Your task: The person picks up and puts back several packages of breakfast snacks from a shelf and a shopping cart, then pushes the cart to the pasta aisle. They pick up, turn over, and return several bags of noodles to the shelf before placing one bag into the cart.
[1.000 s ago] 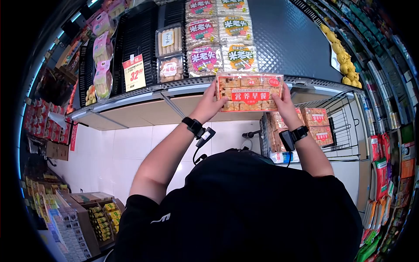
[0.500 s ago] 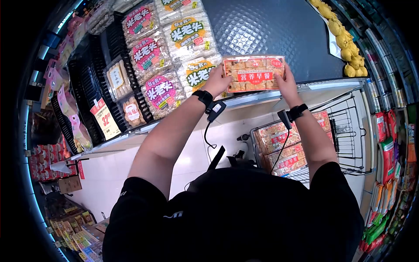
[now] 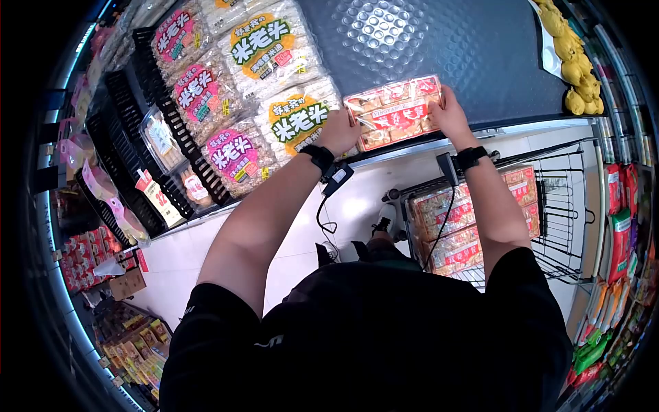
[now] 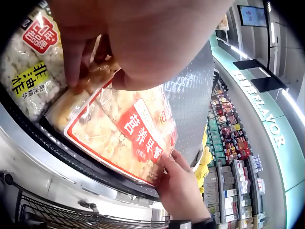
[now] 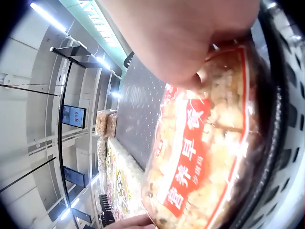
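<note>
A clear pack of sachima (image 3: 392, 127) with a red label lies over the front edge of the dark dimpled display shelf (image 3: 473, 75). At its left end, my left hand (image 3: 340, 132) grips the pack, thumb on the top face in the left wrist view. My right hand (image 3: 449, 115) holds the opposite end, with the thumb over the top. The pack is slightly slanted, its left end right beside a white rice-cracker bag (image 3: 298, 117). In the right wrist view, the sachima pack (image 5: 200, 157) sits close along the shelf's perforated front rail (image 5: 271, 157).
Several rice-cracker bags with pink labels (image 3: 230, 154) fill the shelf to the left, beside black slotted dividers (image 3: 195, 154). Yellow plush-looking items (image 3: 573, 72) line the right end. Below, a wire shopping cart (image 3: 559, 206) holds more sachima packs (image 3: 456, 250).
The sachima pack has moved from in front of the shelf edge onto its front, between my hands, and tilted. The head view has turned, bringing the rice-cracker bags left and closer.
</note>
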### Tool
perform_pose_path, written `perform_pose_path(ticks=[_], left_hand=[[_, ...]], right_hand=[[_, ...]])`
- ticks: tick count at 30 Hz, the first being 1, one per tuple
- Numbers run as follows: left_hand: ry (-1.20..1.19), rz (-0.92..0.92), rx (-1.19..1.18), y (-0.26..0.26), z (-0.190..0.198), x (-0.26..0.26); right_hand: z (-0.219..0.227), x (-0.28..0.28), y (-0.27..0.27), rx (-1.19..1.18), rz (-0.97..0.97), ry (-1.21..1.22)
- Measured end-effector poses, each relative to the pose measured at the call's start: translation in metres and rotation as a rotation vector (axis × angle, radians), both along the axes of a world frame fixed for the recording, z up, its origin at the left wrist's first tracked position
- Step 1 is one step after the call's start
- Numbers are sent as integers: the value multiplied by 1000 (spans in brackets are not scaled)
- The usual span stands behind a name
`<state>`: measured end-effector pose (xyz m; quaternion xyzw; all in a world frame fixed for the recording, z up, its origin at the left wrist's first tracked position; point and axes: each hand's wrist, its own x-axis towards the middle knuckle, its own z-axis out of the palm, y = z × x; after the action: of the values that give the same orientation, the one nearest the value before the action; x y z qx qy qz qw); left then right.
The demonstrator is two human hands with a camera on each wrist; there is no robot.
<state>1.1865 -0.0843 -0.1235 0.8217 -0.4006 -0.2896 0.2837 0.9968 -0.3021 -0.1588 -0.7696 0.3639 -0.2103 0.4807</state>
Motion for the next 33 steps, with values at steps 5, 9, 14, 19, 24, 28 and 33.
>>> perform_pose_path(ticks=[5,9,14,19,24,28,33], left_hand=[[-119,49,-28,5,-17,5],[-151,14,-18,-1,13,-5],[-11,27,-124,-1,32,-31],[642,-90,-92,13,23,-75],[997,-253,232,32,-3,-126],[1127,-179,431,41,-52,-162],[1181,-72,545,41,-117,-198]], right_hand=[[-8,-8,-1,-87,7,164],[3,-12,8,-341,1,237],[13,-35,22,-151,-188,36],[43,-122,73,242,-456,-246],[48,-234,154,469,-779,-209],[36,-289,227,541,-986,-162],[5,-319,258,550,-1059,-25]])
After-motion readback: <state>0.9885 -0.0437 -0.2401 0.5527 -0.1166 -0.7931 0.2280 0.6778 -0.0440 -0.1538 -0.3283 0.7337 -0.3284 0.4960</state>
